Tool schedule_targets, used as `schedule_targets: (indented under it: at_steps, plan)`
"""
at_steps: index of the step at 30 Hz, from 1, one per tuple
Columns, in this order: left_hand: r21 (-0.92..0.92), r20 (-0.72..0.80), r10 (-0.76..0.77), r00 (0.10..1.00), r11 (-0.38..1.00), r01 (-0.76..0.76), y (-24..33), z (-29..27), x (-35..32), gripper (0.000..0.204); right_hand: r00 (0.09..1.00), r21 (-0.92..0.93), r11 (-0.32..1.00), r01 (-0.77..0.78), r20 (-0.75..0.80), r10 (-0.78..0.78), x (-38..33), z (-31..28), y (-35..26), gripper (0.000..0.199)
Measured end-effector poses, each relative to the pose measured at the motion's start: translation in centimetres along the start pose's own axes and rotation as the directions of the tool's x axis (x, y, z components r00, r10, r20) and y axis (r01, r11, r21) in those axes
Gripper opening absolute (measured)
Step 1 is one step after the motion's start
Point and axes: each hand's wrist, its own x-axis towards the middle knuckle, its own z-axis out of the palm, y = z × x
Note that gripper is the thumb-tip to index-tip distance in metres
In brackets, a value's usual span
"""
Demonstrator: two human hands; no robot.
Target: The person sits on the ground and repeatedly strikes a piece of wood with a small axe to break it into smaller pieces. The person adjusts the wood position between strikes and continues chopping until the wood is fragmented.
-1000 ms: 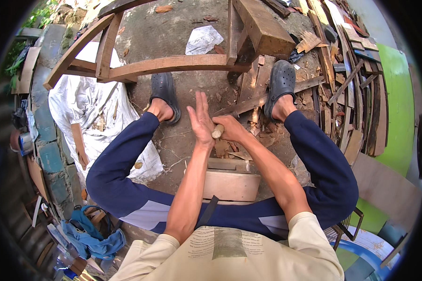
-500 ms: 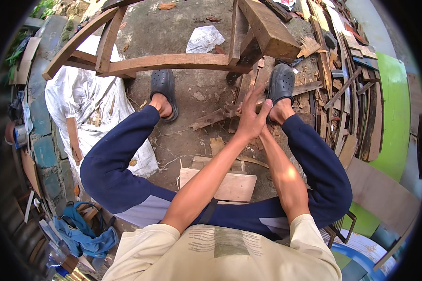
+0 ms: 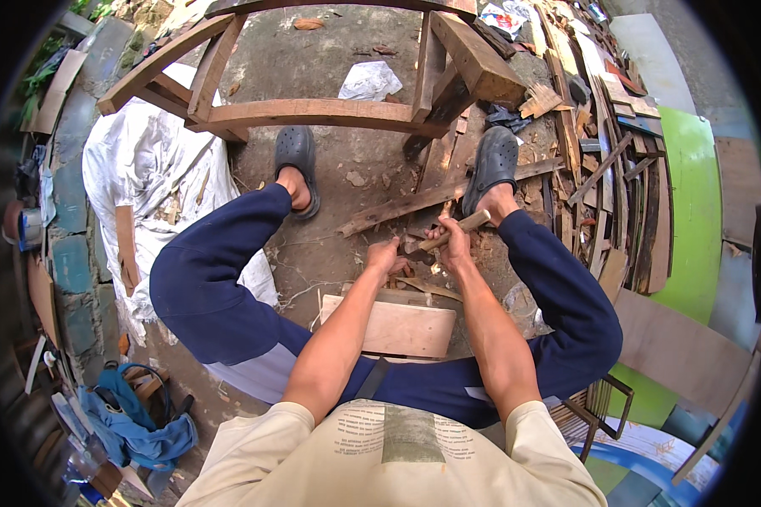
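Note:
My right hand (image 3: 456, 244) is closed round the pale wooden handle of a wooden-handled tool (image 3: 475, 221). The handle slants from upper right to lower left. Its dark far end lies close to my left hand, and its exact kind is hard to make out. My left hand (image 3: 384, 256) is closed, fingers curled, just left of that end; what it holds, if anything, is hidden. Between my legs, nearer to me than both hands, is a light wooden board (image 3: 389, 328). A long rough plank (image 3: 414, 206) lies on the ground just beyond the hands.
A brown wooden frame (image 3: 313, 113) stands ahead of my feet. White sacking (image 3: 148, 182) lies on the left, near a blue bag (image 3: 135, 418). Scrap wood (image 3: 600, 186) is heaped on the right beside a green panel (image 3: 689, 194). My dark clogs (image 3: 490, 165) rest on the dirt ground.
My hands were together by the right foot; they have drawn back toward me and moved apart. The wooden-handled tool now shows in my right hand. The long plank's upper end is more visible.

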Motion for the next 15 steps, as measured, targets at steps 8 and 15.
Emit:
schedule_targets:
  at_steps: [8, 15]
  plan:
    - [0.101, -0.058, -0.007, 0.998, 0.995, 0.013, 0.3, -0.5, 0.6, 0.036, 0.991, 0.166, 0.985, 0.054, -0.130, -0.033, -1.4, 0.1, 1.3, 0.021]
    - [0.346, -0.065, 0.049, 0.997, 0.938, -0.023, -1.2, -1.7, 3.0, 0.029, 0.970, -0.197, 0.958, 0.209, -0.081, -0.228, -2.6, 0.8, 2.8, 0.025]
